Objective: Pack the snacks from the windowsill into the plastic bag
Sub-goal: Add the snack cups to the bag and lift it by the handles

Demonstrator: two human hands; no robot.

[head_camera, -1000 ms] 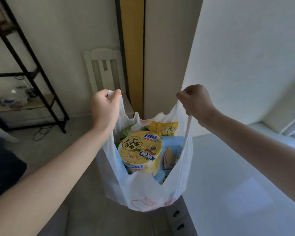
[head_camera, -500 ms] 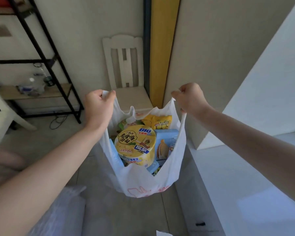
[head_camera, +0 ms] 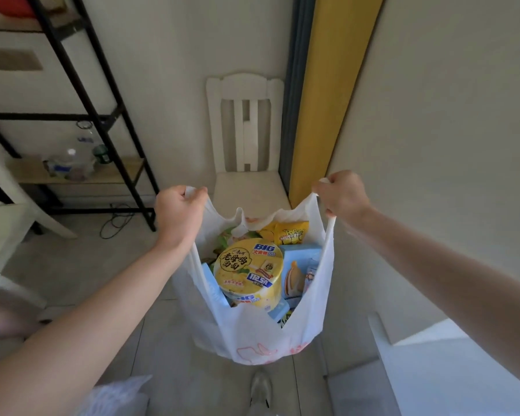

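A white plastic bag [head_camera: 261, 337] hangs in the air over the floor, held open between both hands. My left hand [head_camera: 179, 213] grips its left handle and my right hand [head_camera: 342, 195] grips its right handle. Inside the bag lie a yellow instant-noodle bowl [head_camera: 249, 273], a light-blue snack box [head_camera: 300, 271], a yellow snack packet [head_camera: 291, 232] and a green packet [head_camera: 225, 238] partly hidden at the back. The white windowsill [head_camera: 451, 373] shows at the lower right, off to the side of the bag.
A white chair [head_camera: 246, 139] stands against the wall behind the bag, beside a yellow curtain [head_camera: 327, 100]. A black metal shelf [head_camera: 96, 115] with bottles stands at the left. A cable lies on the tiled floor. A foot in a slipper [head_camera: 260, 388] is below the bag.
The view has swung left, away from the windowsill. The bag, still held by both handles, now hangs over the floor in front of the chair.
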